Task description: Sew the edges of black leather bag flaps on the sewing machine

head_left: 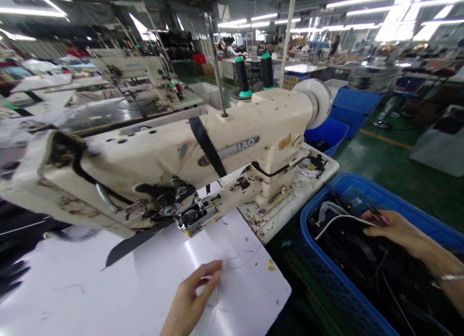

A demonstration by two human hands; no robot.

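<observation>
Your right hand (393, 232) is over a blue basket (303, 225) at the right, fingers closed around a small dark tool (380, 218). Inside the basket, just beneath that hand, lie black pieces (348, 258), soft and heaped, with small gold-coloured glints and a curved white edging (342, 218) that runs up to your fingers. Your left hand (194, 295) is above the white work surface (145, 278), thumb and forefinger tips pressed together; you cannot tell whether a thread is pinched there. A cream sewing machine (246, 116) stands beyond. The tool is mostly hidden by your fingers, its shape hard to make out. The black pieces blend into one dark mass, and the basket is cut off at the lower right.
</observation>
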